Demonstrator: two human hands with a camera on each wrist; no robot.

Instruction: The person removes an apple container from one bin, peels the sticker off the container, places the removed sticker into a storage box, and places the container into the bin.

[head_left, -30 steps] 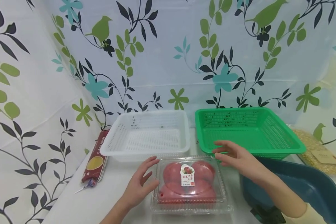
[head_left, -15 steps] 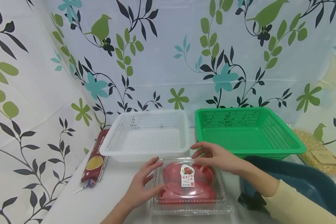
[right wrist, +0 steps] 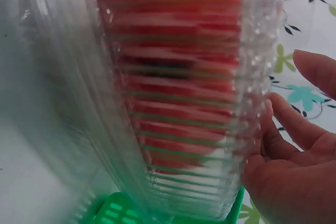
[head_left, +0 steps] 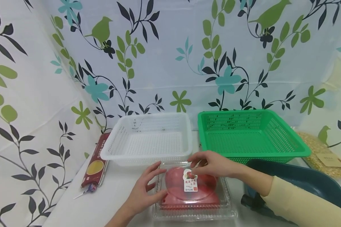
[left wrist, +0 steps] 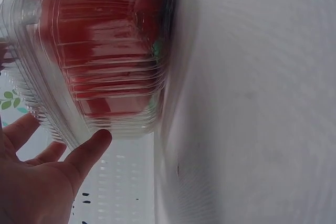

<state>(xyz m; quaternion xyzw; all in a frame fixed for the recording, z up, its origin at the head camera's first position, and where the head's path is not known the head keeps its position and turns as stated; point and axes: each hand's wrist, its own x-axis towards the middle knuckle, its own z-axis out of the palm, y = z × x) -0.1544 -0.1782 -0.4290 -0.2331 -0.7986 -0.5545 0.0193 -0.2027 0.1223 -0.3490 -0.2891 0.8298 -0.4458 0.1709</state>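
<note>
Beyond the right hand (head_left: 211, 164) sits a green basket (head_left: 236, 138), with a dark blue basin (head_left: 304, 176) beside and beneath that forearm; a white basket (head_left: 156, 142) stands beyond the left hand (head_left: 145, 190). Between both hands lies a closed clear box (head_left: 191, 201) of red fruit: the left hand's thumb and fingers are spread apart at its left edge, while the right hand arches over its far part, fingers bent, thumb apart from them; contact there is unclear. Well left of the left hand lies a red packet (head_left: 96, 165), a label (head_left: 190, 186) shows under the right thumb, and a lollipop (head_left: 92, 188) lies by the packet's near end.
</note>
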